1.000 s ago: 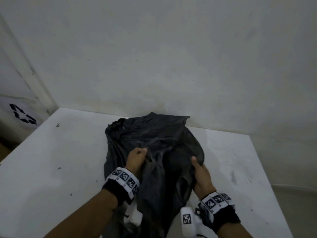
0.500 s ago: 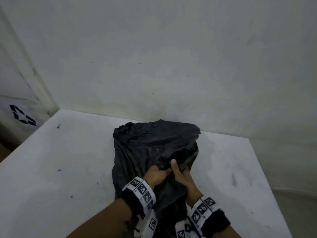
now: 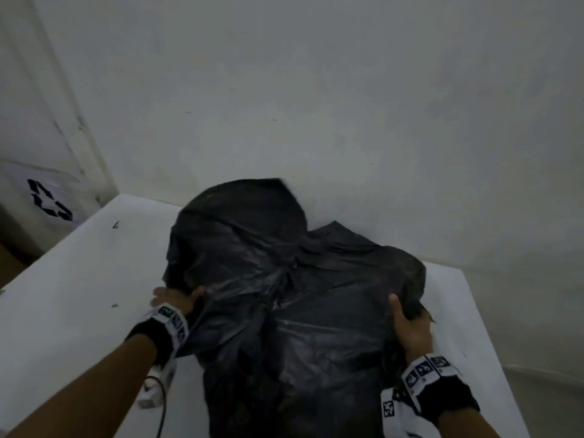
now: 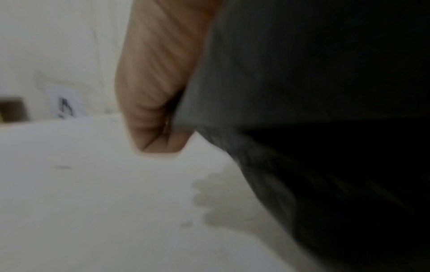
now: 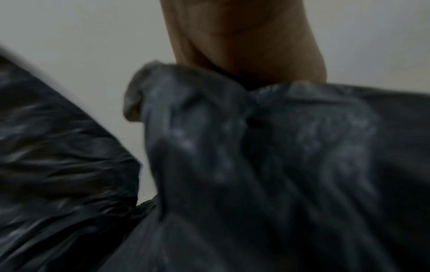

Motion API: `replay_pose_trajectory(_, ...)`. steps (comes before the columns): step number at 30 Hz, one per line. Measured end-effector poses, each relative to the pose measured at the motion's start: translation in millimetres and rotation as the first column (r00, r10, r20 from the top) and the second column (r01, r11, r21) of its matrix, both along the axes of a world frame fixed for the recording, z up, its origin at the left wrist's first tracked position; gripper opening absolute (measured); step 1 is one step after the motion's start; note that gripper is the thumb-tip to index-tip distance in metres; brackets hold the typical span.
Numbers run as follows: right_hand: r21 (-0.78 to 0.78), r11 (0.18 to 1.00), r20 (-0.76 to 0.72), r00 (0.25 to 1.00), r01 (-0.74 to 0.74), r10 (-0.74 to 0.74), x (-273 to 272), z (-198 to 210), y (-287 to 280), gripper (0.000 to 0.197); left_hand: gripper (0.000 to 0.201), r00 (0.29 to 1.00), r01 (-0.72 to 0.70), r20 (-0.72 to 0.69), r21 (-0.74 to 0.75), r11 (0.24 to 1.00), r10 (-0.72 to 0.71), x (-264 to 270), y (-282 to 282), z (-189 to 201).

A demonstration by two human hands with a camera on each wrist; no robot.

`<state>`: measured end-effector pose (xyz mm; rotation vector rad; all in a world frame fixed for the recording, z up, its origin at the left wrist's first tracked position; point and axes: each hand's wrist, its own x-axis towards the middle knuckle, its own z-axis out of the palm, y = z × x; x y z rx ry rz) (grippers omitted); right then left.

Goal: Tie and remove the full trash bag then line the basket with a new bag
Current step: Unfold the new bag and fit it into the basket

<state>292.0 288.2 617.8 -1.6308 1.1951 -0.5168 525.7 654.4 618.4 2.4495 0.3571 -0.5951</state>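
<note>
Both hands hold the black bag (image 3: 284,298) spread wide between them over the white table (image 3: 72,298). Left hand (image 3: 177,298), at 9 o'clock of the bag, has its fingers curled round the bag's edge; the left wrist view shows the fist closed on the plastic (image 4: 302,73) just above the tabletop (image 4: 93,202). Right hand (image 3: 409,327), at 3 o'clock, grips a bunched fold of the other edge, thumb on top; the right wrist view shows crumpled plastic (image 5: 256,156) gathered under the palm (image 5: 251,36). The bag billows at table centre, its far end at 12 o'clock near the wall (image 3: 316,90). A recycling mark (image 3: 50,200) shows at 9 o'clock, beyond the table.
</note>
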Motion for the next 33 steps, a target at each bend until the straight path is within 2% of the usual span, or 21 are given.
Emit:
replay_pose_trajectory(2, 0.005, 1.000, -0.013, 1.000, -0.002, 0.002, -5, -3, 4, 0.105, 0.094, 0.999, 0.038, -0.002, 0.118, 0.992, -0.038, 2, 16, -5)
replay_pose_trajectory(3, 0.001, 1.000, -0.066, 0.998, -0.005, 0.005, -5, -4, 9, 0.108, 0.096, 0.999, 0.029, 0.028, 0.115, 0.993, -0.032, -1, 20, -2)
replay_pose_trajectory(5, -0.029, 0.999, -0.232, 0.973, -0.014, 0.007, -4, -2, 21, 0.101, 0.097, 0.967, 0.017, 0.252, 0.066, 0.998, -0.033, -3, 21, -3)
replay_pose_trajectory(6, -0.037, 0.998, -0.292, 0.956, -0.042, 0.029, -2, -2, 26, 0.098, 0.088, 0.911, 0.066, 0.405, 0.058, 0.996, -0.084, -5, 19, -5)
replay_pose_trajectory(7, -0.040, 0.995, -0.315, 0.947, -0.086, 0.070, 0, -1, 32, 0.096, 0.074, 0.832, 0.183, 0.522, 0.062, 0.981, -0.188, -9, 13, -1)
replay_pose_trajectory(8, -0.036, 0.991, -0.332, 0.937, -0.129, 0.110, 3, 0, 37, 0.095, 0.065, 0.756, 0.320, 0.590, 0.044, 0.946, -0.283, -14, 6, 1)
replay_pose_trajectory(9, -0.037, 0.984, -0.338, 0.929, -0.171, 0.149, 5, 0, 41, 0.095, 0.064, 0.684, 0.473, 0.620, 0.025, 0.881, -0.385, -22, -3, 6)
replay_pose_trajectory(11, -0.029, 0.967, -0.369, 0.902, -0.254, 0.226, 8, -5, 44, 0.093, 0.072, 0.578, 0.716, 0.539, 0.024, 0.698, -0.612, -36, -20, 10)
replay_pose_trajectory(12, -0.031, 0.954, -0.386, 0.884, -0.298, 0.264, 8, -7, 46, 0.091, 0.076, 0.536, 0.781, 0.467, 0.043, 0.624, -0.703, -41, -28, 7)
replay_pose_trajectory(14, -0.061, 0.909, -0.438, 0.829, -0.413, 0.348, 4, -15, 46, 0.085, 0.098, 0.447, 0.858, 0.287, 0.130, 0.497, -0.847, -49, -41, -7)
replay_pose_trajectory(16, -0.040, 0.845, -0.540, 0.723, -0.533, 0.431, -7, -29, 39, 0.077, 0.122, 0.385, 0.893, 0.011, 0.249, 0.375, -0.923, -54, -44, -21)
replay_pose_trajectory(17, -0.003, 0.824, -0.610, 0.654, -0.567, 0.448, -14, -38, 32, 0.073, 0.123, 0.401, 0.883, -0.129, 0.318, 0.345, -0.907, -53, -42, -27)
replay_pose_trajectory(19, 0.071, 0.844, -0.732, 0.547, -0.531, 0.406, -31, -52, 13, 0.068, 0.099, 0.515, 0.807, -0.307, 0.489, 0.332, -0.800, -48, -35, -33)
replay_pose_trajectory(21, 0.105, 0.868, -0.799, 0.479, -0.486, 0.365, -44, -58, -5, 0.070, 0.083, 0.642, 0.721, -0.349, 0.578, 0.383, -0.683, -38, -26, -31)
replay_pose_trajectory(23, 0.107, 0.879, -0.807, 0.475, -0.464, 0.350, -48, -63, -14, 0.073, 0.084, 0.700, 0.681, -0.347, 0.590, 0.434, -0.624, -27, -21, -25)
replay_pose_trajectory(27, 0.066, 0.885, -0.694, 0.616, -0.461, 0.373, -29, -53, -1, 0.075, 0.081, 0.670, 0.671, -0.220, 0.587, 0.452, -0.709, -26, -37, -21)
replay_pose_trajectory(29, 0.021, 0.890, -0.606, 0.702, -0.456, 0.374, -18, -45, 8, 0.074, 0.073, 0.639, 0.640, -0.050, 0.588, 0.495, -0.767, -35, -51, -19)
replay_pose_trajectory(31, -0.053, 0.884, -0.550, 0.752, -0.465, 0.363, -13, -40, 15, 0.072, 0.069, 0.543, 0.692, 0.124, 0.493, 0.526, -0.831, -44, -62, -21)
replay_pose_trajectory(32, -0.074, 0.879, -0.547, 0.757, -0.471, 0.359, -14, -40, 16, 0.071, 0.073, 0.489, 0.749, 0.140, 0.438, 0.497, -0.861, -49, -66, -23)
replay_pose_trajectory(33, -0.073, 0.881, -0.564, 0.748, -0.467, 0.350, -17, -41, 14, 0.071, 0.080, 0.453, 0.793, 0.098, 0.410, 0.451, -0.886, -53, -68, -27)
